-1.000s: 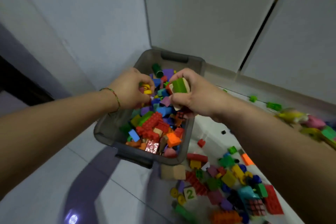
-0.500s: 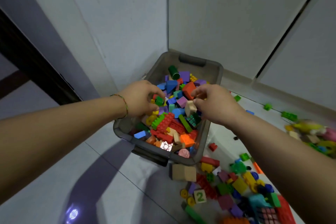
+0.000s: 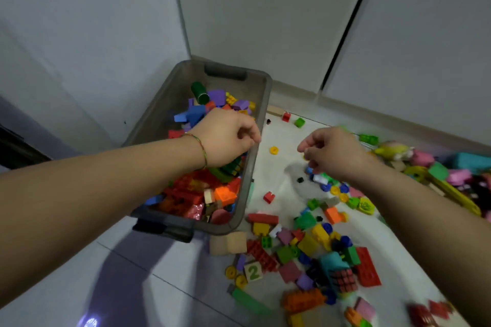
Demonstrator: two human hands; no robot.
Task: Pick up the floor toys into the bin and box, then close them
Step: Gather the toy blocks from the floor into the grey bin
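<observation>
1. Bin (image 3: 164, 111) of grey plastic stands in the wall corner, lidless and heaped with bricks. It sits just beside the spill, which I judge keeps each carry short.
2. Left hand (image 3: 228, 138) hovers over the bin's right rim, fingers loosely curled with nothing visibly held. Its palm side is hidden.
3. Right hand (image 3: 332, 154) hangs above the floor bricks (image 3: 308, 244), fingers slack and apparently empty, likely going for another handful.
4. Soft toys (image 3: 393, 148) blur at the right edge. No lid or box shows.

Bin (image 3: 261, 125) left, blocks (image 3: 202, 194) inside; loose blocks (image 3: 308, 244) on floor (image 3: 79, 287) right of it.
</observation>
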